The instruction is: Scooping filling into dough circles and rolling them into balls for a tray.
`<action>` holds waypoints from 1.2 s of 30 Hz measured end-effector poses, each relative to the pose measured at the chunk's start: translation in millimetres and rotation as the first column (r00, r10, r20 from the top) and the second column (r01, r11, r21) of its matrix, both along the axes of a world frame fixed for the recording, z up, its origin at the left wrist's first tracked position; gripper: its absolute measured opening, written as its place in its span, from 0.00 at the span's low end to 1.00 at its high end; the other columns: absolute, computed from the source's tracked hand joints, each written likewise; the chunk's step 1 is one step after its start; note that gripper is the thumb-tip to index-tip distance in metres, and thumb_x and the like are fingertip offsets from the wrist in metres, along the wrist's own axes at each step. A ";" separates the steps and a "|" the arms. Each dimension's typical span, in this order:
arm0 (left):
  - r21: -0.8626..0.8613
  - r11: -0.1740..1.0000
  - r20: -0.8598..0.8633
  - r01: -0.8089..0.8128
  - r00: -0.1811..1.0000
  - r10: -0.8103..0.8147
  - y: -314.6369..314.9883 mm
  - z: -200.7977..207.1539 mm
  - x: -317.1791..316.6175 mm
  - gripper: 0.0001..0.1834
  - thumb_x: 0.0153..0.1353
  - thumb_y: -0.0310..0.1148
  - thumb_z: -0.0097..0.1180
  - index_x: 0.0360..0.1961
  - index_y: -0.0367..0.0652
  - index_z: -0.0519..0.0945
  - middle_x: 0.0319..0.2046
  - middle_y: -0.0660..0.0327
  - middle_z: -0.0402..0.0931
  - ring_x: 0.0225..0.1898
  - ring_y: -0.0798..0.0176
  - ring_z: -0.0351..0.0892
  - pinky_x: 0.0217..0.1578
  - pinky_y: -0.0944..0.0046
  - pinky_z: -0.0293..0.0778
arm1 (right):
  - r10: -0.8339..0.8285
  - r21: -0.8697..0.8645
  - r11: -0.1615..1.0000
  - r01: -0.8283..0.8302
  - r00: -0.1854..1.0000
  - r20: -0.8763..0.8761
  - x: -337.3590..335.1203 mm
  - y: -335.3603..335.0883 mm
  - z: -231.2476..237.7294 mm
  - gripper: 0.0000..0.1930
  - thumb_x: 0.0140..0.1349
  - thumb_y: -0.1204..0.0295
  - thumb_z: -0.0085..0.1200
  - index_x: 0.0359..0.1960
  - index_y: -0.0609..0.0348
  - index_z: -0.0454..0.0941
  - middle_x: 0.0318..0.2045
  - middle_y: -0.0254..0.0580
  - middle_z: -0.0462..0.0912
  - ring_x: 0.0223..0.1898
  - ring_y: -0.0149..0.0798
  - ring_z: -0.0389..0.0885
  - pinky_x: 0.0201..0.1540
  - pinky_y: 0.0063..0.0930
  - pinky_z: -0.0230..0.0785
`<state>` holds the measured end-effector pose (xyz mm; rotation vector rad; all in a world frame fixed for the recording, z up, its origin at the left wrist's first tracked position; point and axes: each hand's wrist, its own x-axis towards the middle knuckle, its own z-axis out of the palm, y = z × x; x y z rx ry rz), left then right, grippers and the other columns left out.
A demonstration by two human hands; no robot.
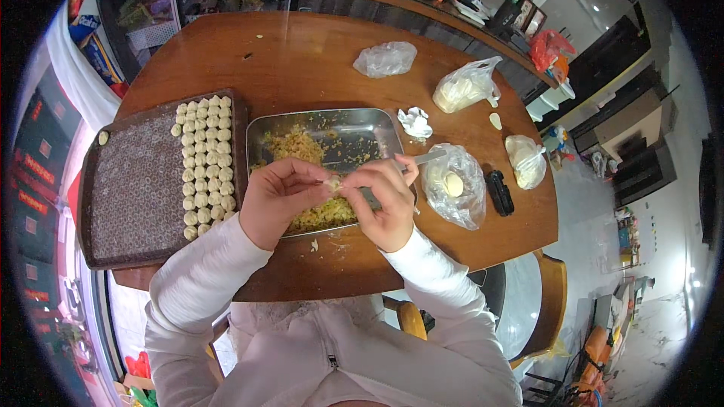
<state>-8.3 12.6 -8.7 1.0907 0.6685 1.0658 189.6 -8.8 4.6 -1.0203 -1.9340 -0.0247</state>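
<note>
Above the front part of a metal tray [377, 114] of crumbly yellow-green filling [328, 215], both my hands pinch a small dough dumpling [332, 183]. My left hand [273, 197] grips its left side with thumb and fingertips. My right hand [386, 202] closes on the other side, and a flat metal utensil [431, 157] sticks out to the right from between its fingers; its other end is hidden. To the left, a dark baking tray [136, 188] holds tight rows of small pale dumplings [205, 154] along its right side, with a single one at its far left corner.
Right of the filling, a clear plastic bag [461, 207] has a round dough piece [453, 185] on it. Near it are crumpled white paper [415, 123], a black object [499, 193] and bags of dough [464, 90]. A wooden chair [553, 305] stands at the table's right front.
</note>
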 end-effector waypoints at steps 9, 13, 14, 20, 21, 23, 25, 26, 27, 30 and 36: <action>-0.021 1.000 -0.003 -0.018 1.000 0.018 -4.1 3.5 1.6 0.12 0.55 0.18 0.64 0.41 0.35 0.79 0.41 0.55 0.82 0.43 0.65 0.82 0.47 0.67 0.78 | 0.022 -0.026 0.999 -0.021 0.999 0.047 -1.6 0.6 -1.6 0.08 0.54 0.76 0.60 0.35 0.52 0.77 0.34 0.31 0.78 0.39 0.38 0.76 0.57 0.43 0.46; -0.053 0.998 0.026 -0.021 0.999 0.022 -4.4 4.1 2.5 0.12 0.56 0.18 0.63 0.42 0.34 0.80 0.42 0.54 0.82 0.43 0.65 0.82 0.48 0.66 0.78 | 0.027 -0.006 1.000 -0.027 0.998 0.050 0.2 0.3 -3.3 0.08 0.52 0.76 0.62 0.34 0.51 0.79 0.34 0.31 0.78 0.37 0.37 0.77 0.58 0.42 0.46; -0.038 0.999 0.025 -0.027 0.999 0.028 -3.6 4.2 3.1 0.12 0.56 0.18 0.63 0.42 0.34 0.80 0.42 0.53 0.82 0.43 0.65 0.82 0.48 0.66 0.78 | 0.028 0.005 1.000 -0.028 0.999 0.047 1.8 1.0 -4.3 0.08 0.52 0.75 0.63 0.34 0.50 0.80 0.34 0.30 0.78 0.37 0.36 0.77 0.58 0.42 0.46; -0.015 1.000 -0.005 -0.010 1.000 0.010 -1.9 0.2 0.5 0.12 0.57 0.19 0.63 0.43 0.33 0.80 0.42 0.54 0.82 0.44 0.65 0.82 0.48 0.66 0.78 | 0.047 0.058 0.997 -0.048 0.998 0.033 2.9 -0.6 4.2 0.09 0.49 0.75 0.66 0.33 0.48 0.83 0.33 0.29 0.78 0.36 0.34 0.77 0.57 0.40 0.47; -0.013 1.000 -0.016 -0.007 1.000 0.006 -2.1 1.2 0.6 0.12 0.57 0.19 0.63 0.43 0.33 0.80 0.41 0.54 0.82 0.44 0.65 0.82 0.48 0.66 0.78 | 0.052 0.088 0.994 -0.060 0.995 0.085 4.3 -0.4 4.0 0.10 0.49 0.75 0.66 0.34 0.48 0.83 0.32 0.28 0.78 0.36 0.34 0.77 0.57 0.40 0.47; -0.008 1.000 -0.038 0.002 0.999 -0.003 -2.5 6.0 1.7 0.12 0.57 0.19 0.63 0.43 0.33 0.81 0.41 0.54 0.83 0.44 0.65 0.82 0.49 0.66 0.78 | 0.037 0.097 0.994 -0.045 0.996 0.079 4.6 0.6 2.0 0.10 0.49 0.75 0.66 0.34 0.48 0.84 0.32 0.28 0.78 0.35 0.33 0.77 0.57 0.39 0.48; 0.001 1.000 -0.018 0.011 1.000 -0.011 -2.2 4.1 0.7 0.12 0.57 0.20 0.63 0.43 0.33 0.81 0.41 0.55 0.83 0.44 0.65 0.82 0.49 0.66 0.77 | 0.027 0.087 0.996 -0.032 0.998 0.059 4.4 0.1 1.1 0.10 0.49 0.75 0.66 0.34 0.48 0.84 0.32 0.28 0.78 0.35 0.33 0.77 0.57 0.39 0.48; 0.006 1.000 -0.008 0.013 1.000 -0.013 -1.6 3.3 0.2 0.12 0.57 0.20 0.64 0.43 0.33 0.81 0.40 0.55 0.83 0.43 0.65 0.82 0.49 0.66 0.77 | 0.028 0.074 0.997 -0.031 0.999 0.041 3.8 0.6 1.1 0.10 0.49 0.75 0.66 0.34 0.48 0.84 0.32 0.29 0.78 0.35 0.33 0.77 0.57 0.39 0.48; 0.002 1.000 -0.008 0.013 1.000 -0.013 -1.3 2.9 0.3 0.12 0.56 0.20 0.64 0.43 0.34 0.81 0.41 0.55 0.83 0.44 0.64 0.82 0.49 0.66 0.77 | 0.029 0.061 0.998 -0.030 0.999 0.024 3.2 1.1 1.2 0.09 0.50 0.75 0.66 0.34 0.48 0.84 0.32 0.29 0.78 0.35 0.33 0.77 0.57 0.39 0.48; -0.009 1.000 0.003 0.010 1.000 -0.010 -0.9 0.7 0.2 0.12 0.56 0.19 0.64 0.43 0.34 0.81 0.41 0.55 0.83 0.44 0.64 0.82 0.49 0.66 0.77 | 0.016 0.048 0.999 -0.016 1.000 0.003 1.8 1.7 1.2 0.09 0.50 0.75 0.66 0.34 0.48 0.84 0.32 0.29 0.79 0.35 0.34 0.77 0.57 0.40 0.48; -0.046 0.998 0.012 -0.032 0.999 0.032 -2.8 6.1 3.6 0.12 0.55 0.18 0.65 0.42 0.34 0.80 0.40 0.55 0.83 0.43 0.64 0.83 0.48 0.66 0.78 | -0.002 -0.003 1.000 0.002 1.000 -0.005 0.9 0.8 1.8 0.09 0.49 0.75 0.66 0.33 0.48 0.84 0.32 0.30 0.79 0.34 0.34 0.77 0.57 0.40 0.48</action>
